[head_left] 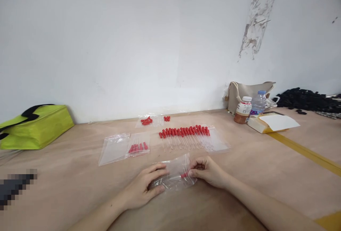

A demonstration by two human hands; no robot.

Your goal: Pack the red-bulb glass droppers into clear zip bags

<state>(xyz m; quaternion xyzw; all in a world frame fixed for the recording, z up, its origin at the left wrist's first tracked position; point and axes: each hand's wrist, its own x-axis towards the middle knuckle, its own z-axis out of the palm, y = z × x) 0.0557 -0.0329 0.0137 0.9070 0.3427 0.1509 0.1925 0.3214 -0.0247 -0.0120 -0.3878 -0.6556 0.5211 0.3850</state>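
My left hand [145, 186] lies with fingers apart on the left end of a clear zip bag [174, 184]. At the bag's right end, my right hand [206, 172] pinches a dropper [183, 175] by its red bulb; the dropper's tube is hard to make out through the plastic. Just beyond the hands lies a row of glass-like droppers [183, 132] with red bulbs, their thin tubes pointing toward me. Left of the row, a filled zip bag [138, 147] holds several red-bulbed droppers, beside a flat zip bag [113, 149].
Near the wall lies a bag with loose red bulbs [146, 121] and clear tubes. A zip bag [217, 142] sits under the row's right end. Farther right stand a drink bottle [243, 110], a water bottle [259, 102] and a tissue pack [266, 122]. A yellow-green bag [45, 126] is at left.
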